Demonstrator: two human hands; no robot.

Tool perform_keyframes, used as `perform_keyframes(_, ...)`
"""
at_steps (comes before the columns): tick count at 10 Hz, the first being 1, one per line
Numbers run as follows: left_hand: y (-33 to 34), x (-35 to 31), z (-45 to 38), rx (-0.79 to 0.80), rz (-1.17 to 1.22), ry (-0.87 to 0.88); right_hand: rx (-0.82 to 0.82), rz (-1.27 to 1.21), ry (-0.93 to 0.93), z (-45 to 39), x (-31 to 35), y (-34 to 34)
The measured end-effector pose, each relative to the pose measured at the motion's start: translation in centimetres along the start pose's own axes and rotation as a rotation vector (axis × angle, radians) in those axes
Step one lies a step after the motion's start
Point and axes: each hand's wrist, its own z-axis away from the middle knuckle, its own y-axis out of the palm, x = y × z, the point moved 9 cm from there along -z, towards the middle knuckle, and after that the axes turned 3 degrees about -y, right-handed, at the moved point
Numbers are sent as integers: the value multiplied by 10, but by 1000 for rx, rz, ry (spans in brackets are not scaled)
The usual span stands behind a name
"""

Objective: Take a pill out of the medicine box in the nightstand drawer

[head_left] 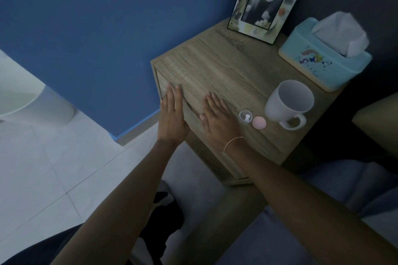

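We had our left hand (172,112) and right hand (217,118) flat and empty at frame centre on the drawer front (191,114), probably best pushed evenly so the pills (246,117) stayed put.

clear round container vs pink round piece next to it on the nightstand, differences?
The clear container is see-through and holds two white pills; the pink piece is opaque, with nothing visible in it. The clear container lies nearer the right hand, the pink piece nearer the mug. Both are small, round and side by side.
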Motion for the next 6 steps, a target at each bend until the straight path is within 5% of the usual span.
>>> perform_keyframes(2, 3, 4, -10, 112, -168, 143, -35, -1, 2, -1, 0, -2)
perform_keyframes(5, -12, -4, -1, 274, -170, 71, 60, -12, 44, 3, -3, 3)
perform_keyframes(6, -50, -2, 10, 202, -202, 35, 158, 8, 69, 1, -7, 5)
